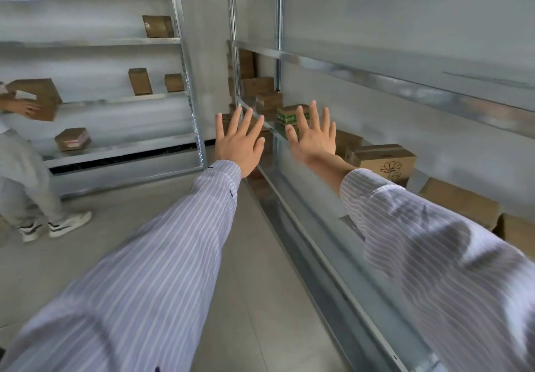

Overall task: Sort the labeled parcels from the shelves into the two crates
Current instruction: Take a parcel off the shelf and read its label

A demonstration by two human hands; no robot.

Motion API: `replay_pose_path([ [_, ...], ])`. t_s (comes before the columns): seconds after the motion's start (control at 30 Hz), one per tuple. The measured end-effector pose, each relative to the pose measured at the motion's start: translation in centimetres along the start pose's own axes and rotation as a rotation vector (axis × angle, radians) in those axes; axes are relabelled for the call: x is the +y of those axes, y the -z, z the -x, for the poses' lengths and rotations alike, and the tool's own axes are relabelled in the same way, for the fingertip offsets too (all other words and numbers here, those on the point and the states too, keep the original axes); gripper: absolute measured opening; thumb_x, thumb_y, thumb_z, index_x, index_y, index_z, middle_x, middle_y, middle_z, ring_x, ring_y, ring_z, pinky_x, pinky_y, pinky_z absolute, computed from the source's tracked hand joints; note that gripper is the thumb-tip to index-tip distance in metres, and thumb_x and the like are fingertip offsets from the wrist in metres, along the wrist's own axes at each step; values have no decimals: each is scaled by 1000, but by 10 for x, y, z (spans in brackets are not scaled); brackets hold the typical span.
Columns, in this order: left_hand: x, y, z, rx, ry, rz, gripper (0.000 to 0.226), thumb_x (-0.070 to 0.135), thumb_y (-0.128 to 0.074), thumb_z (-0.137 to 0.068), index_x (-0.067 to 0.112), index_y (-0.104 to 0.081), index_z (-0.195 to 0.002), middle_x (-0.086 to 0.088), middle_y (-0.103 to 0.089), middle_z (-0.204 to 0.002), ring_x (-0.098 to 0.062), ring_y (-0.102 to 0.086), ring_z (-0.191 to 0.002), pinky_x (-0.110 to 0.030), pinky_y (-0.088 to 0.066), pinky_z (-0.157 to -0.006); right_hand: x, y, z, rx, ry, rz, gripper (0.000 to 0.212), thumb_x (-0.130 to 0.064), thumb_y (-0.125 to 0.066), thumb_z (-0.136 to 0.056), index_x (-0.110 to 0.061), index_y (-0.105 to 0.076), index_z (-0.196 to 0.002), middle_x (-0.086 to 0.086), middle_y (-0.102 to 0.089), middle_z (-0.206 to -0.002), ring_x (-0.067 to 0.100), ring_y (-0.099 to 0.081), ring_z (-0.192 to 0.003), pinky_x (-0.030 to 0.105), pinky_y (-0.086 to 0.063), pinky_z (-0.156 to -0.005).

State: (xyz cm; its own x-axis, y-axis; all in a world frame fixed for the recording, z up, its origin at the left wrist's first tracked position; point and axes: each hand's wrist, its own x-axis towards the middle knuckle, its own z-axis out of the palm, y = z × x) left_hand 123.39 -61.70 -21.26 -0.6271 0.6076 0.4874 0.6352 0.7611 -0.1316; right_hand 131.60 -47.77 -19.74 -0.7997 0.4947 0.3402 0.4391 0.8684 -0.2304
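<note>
Steel shelf edge (275, 132) runs between left hand (238, 143) and right hand (314, 140).

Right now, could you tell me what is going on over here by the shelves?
The camera wearer reaches both arms toward the right-hand metal shelving. The left hand and right hand are open and spread, holding nothing; the right hand is near a green-printed cardboard box. More cardboard parcels line that shelf, including a flower-printed box. At the far left, a second person holds a brown carton by the other shelving unit. No crate is in view.
</note>
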Motion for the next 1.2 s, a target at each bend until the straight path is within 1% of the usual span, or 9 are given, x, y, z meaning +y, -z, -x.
replay_pose_path([
  [0.2,-32,-46,-57,-5,25,2,51,41,-17,-102,29,-11,-151,2,-6,-159,-20,3,-147,-50,11,-114,-9,-49,-69,-34,-1,-6,57,-45,-16,-102,-23,-2,-153,4,15,-159,31,17,-145,46,6,-117],
  [0.43,-69,-104,-152,-38,90,19,52,40,-16,-102,29,-8,-152,1,-2,-160,-20,6,-146,-49,13,-113,-17,-99,-184,-51,-18,-51,57,-45,-17,-102,-23,-3,-153,5,14,-160,30,16,-145,47,4,-117],
  [0.67,-88,-152,-244,-56,75,10,52,41,-14,-102,28,-8,-151,1,-2,-160,-19,8,-146,-50,12,-114,-27,-136,-293,-64,8,-27,57,-45,-15,-102,-24,0,-153,6,14,-159,31,16,-145,45,5,-117],
  [0.93,-127,-215,-318,-84,78,38,52,40,-15,-102,27,-9,-151,1,-2,-160,-19,8,-146,-49,13,-113,-42,-189,-383,-121,28,-16,57,-45,-14,-102,-22,-2,-153,6,14,-159,31,16,-145,45,5,-117],
  [1.07,-158,-252,-356,-104,54,38,52,40,-14,-102,27,-8,-151,1,-2,-160,-20,8,-146,-51,11,-115,-60,-221,-429,-122,27,-20,57,-45,-15,-102,-22,-3,-153,6,12,-160,31,14,-145,46,4,-117],
  [1.2,-199,-288,-401,-121,26,32,52,40,-14,-102,27,-7,-152,1,-1,-159,-19,9,-146,-50,13,-113,-84,-253,-481,-117,2,-10,58,-45,-14,-102,-22,-1,-153,6,13,-159,30,16,-145,46,5,-117],
])
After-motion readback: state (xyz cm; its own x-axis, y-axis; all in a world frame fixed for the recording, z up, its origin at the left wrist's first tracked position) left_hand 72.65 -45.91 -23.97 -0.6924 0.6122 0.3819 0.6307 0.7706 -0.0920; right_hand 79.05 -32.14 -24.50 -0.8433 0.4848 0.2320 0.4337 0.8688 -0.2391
